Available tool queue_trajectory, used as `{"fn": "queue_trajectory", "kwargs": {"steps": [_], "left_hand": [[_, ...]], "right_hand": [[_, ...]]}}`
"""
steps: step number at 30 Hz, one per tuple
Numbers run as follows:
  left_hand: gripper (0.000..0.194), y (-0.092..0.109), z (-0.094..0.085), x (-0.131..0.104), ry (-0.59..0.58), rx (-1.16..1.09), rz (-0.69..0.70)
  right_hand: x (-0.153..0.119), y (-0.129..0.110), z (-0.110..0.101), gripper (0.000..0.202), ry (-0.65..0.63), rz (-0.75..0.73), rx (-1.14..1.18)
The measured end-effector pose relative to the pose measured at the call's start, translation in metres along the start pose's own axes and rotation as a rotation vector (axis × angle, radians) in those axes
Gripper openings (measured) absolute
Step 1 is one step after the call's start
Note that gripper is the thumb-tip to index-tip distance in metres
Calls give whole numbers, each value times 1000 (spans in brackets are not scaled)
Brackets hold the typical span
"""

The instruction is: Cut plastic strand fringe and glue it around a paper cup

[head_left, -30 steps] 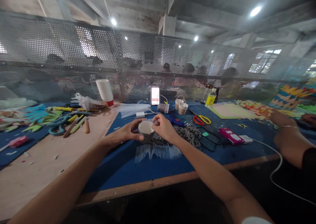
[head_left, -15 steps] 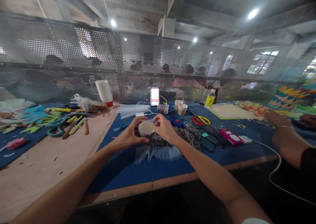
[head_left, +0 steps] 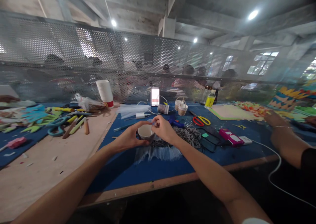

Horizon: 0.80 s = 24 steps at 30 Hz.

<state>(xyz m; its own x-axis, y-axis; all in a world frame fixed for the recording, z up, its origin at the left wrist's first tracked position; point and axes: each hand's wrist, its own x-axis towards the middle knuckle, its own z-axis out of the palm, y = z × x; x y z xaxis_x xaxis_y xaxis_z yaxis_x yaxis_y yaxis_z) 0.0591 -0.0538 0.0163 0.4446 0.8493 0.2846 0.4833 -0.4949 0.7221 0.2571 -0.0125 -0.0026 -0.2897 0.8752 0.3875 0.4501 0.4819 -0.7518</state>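
A white paper cup, its open top facing up, sits in the middle of the blue mat. Thumb and fingers of my left hand curve round its left side and grip it. At the cup's right rim my right hand is pinched closed; whatever lies between the fingertips is too small to make out. Below and behind the right hand lies a heap of grey cord. Clear plastic strips are spread in front of the cup. A blue glue gun rests just beyond my right hand.
Red and yellow scissors, a magenta box and small handled cups lie to the right. A stack of paper cups stands back left, near tools. Another person's arm reaches in at the right.
My left fingers have shifted along the cup's rim towards my right fingertips, uncovering a white block behind. The cup has moved slightly left; my right hand stays pinched at its rim.
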Motion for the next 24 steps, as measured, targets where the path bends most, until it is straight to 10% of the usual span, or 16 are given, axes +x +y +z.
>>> {"fn": "queue_trajectory", "kwargs": {"steps": [24], "left_hand": [[61,-13,-1,3,122,136,187]], "right_hand": [[1,-3,-10,26,-3,-55,89]]}}
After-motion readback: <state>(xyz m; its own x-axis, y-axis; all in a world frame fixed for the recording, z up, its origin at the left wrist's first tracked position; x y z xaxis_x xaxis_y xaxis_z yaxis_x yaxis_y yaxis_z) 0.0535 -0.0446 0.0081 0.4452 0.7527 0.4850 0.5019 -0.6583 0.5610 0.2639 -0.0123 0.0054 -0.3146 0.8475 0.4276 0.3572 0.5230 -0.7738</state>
